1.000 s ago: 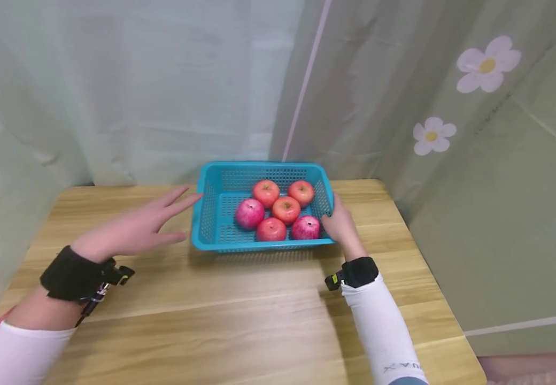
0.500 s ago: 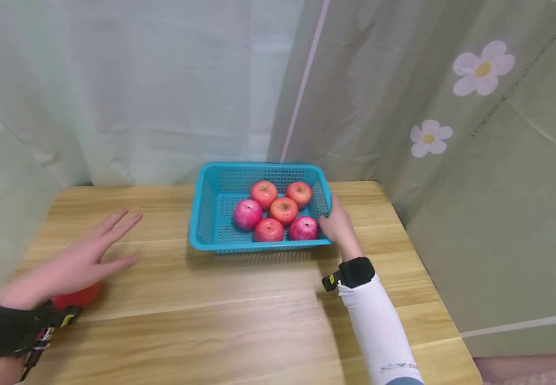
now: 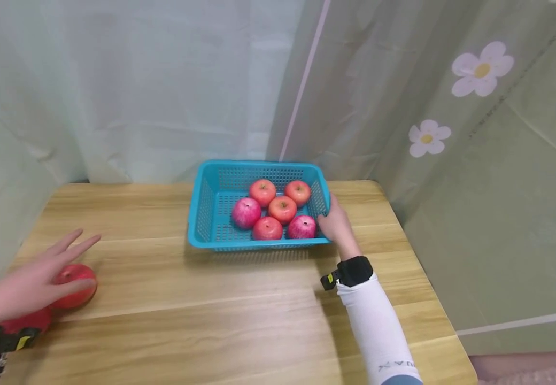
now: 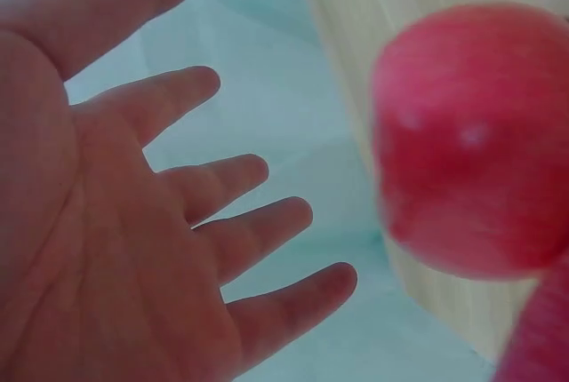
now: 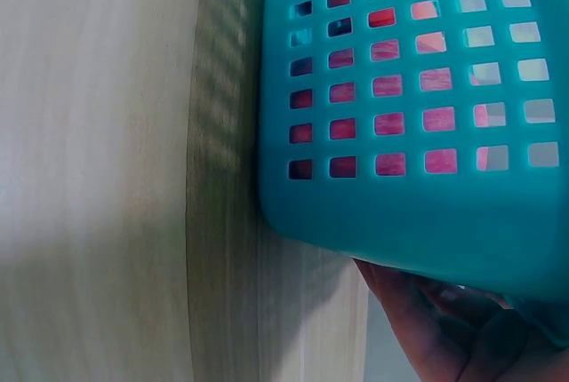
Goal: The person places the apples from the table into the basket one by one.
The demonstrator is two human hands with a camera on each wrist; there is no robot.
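A blue perforated plastic basket holds several apples; one orange-red apple lies in the middle and a darker pink one left of it. My right hand grips the basket's right end, thumb over the rim; the right wrist view shows its fingers at the basket's outer wall, partly hidden. On the left, my left hand hovers with spread fingers over a red apple. A second red fruit shows partly beneath the palm. In the left wrist view the apple stands apart from the fingertips.
Everything rests on a wood-grain table. A pale curtain hangs right behind its back edge, and a flower-printed one borders the right side.
My left hand has moved from the basket's left end leftward and toward me, over the loose apples, which have come into view. My right hand has stayed on the basket.
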